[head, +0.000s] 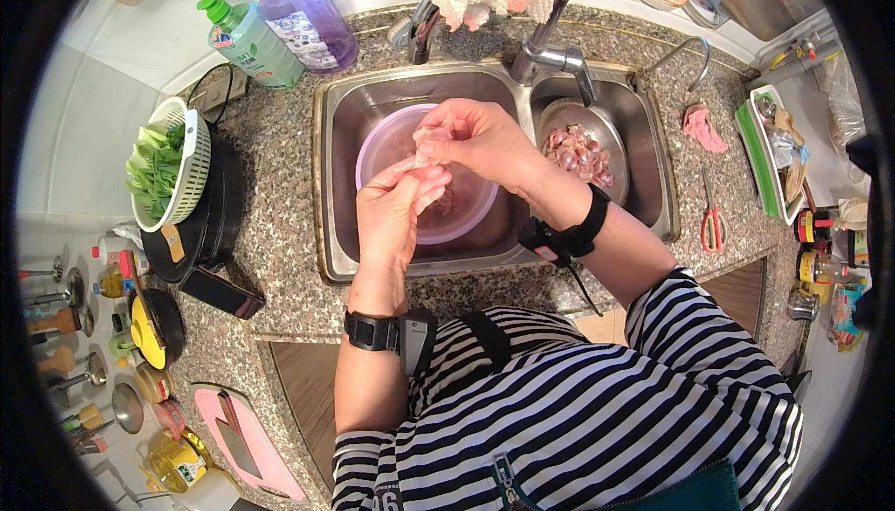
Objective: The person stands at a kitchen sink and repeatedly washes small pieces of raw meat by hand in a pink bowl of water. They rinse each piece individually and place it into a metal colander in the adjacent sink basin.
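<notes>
Over a pink-rimmed plastic basin [482, 214] in the left sink bowl, both my hands pinch a small piece of pale raw meat [428, 151]. My left hand [398, 203] grips it from below, fingertips partly curled. From above, my right hand [482, 140] holds the same piece between thumb and fingers. Cloudy pinkish water and some dark bits lie in the basin, largely hidden by my hands. In the right sink bowl, a round metal bowl [619, 168] holds a heap of raw reddish meat pieces [577, 154].
A chrome faucet [552, 56] stands behind the sink divider. Red-handled scissors [712, 224] and a pink cloth [703, 128] lie at the right. Left are a white colander [199, 168] of leafy greens, a phone [220, 293] and soap bottles [259, 46]. A knife rests on a pink cutting board [269, 465].
</notes>
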A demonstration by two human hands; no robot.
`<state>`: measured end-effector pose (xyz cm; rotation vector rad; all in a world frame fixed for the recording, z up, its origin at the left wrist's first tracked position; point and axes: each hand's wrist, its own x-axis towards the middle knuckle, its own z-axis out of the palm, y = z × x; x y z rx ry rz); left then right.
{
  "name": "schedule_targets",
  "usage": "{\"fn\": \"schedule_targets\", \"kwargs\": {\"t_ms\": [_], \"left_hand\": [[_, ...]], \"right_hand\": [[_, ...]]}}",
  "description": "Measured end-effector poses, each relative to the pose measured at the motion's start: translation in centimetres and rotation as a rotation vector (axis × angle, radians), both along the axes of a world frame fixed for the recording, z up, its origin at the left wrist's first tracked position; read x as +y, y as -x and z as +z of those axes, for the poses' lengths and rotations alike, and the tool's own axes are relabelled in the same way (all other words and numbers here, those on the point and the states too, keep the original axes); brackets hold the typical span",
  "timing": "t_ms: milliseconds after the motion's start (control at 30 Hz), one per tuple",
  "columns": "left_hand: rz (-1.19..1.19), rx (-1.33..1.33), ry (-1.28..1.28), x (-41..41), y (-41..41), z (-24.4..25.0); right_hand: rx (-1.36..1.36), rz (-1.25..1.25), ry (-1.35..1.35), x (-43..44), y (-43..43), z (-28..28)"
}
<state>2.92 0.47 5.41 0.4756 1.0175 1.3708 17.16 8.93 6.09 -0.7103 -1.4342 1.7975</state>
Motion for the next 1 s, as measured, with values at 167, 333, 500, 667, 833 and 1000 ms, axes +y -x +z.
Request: {"fn": "schedule_targets", "kwargs": {"t_ms": [167,333,500,667,833,1000], "left_hand": [[-0.019,0.036,0.004,0.0,0.2,0.1],[-0.023,0.021,-0.041,-0.1,0.4,0.1],[-0.048,-0.077,-0.092,-0.1,0.7,0.2],[-0.07,-0.12,-0.051,0.1,0.9,0.6],[-0.053,0.047,-0.017,0.2,0.6,0.7],[-0.034,0.057,-0.007,0.1,0.4,0.3]], "right_hand": [[-0.012,-0.037,0.087,0.1,0.1,0.5],[-0.007,-0.028,0.12,0.4,0.2,0.9],[-0.017,-0.046,0.113,0.4,0.4,1.4],[-0.034,-0.034,0.083,0.5,0.3,1.0],[-0.026,-0.023,0.081,0.4,0.3,1.2],[-0.028,-0.014,0.113,0.4,0.2,0.9]]}}
